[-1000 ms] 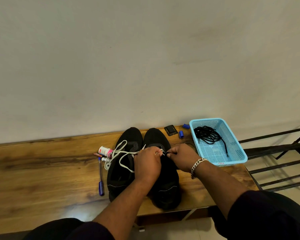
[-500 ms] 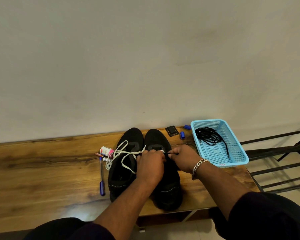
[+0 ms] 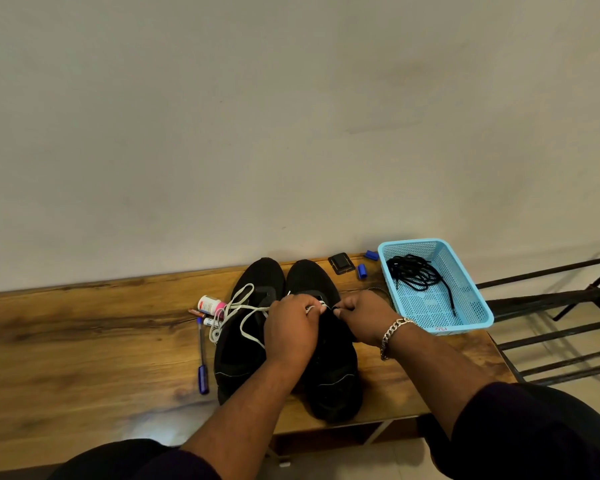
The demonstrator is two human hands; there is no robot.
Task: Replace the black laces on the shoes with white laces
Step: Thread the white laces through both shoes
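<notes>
Shoes: two black shoes stand side by side on the wooden bench, toes toward the wall; the left shoe and the right shoe touch along their inner sides.
White lace: the white lace loops loosely over the left shoe and runs across to the eyelets of the right shoe, where both hands meet.
Left hand: the left hand rests over the right shoe's tongue, fingers curled, pinching the white lace near its tip.
Right hand: the right hand, a chain bracelet at the wrist, has its fingertips pinched together at the shoe's eyelet edge, just beside the left hand's fingers; what it grips is too small to tell.
Black laces: the black laces lie heaped in the blue basket at the bench's right end.
Change: compared with half a second ago, the two hands sit almost as they were, the fingertips drawn slightly closer together; the lace loops are unmoved.
Other things: a blue pen and a small white bottle lie left of the shoes.
</notes>
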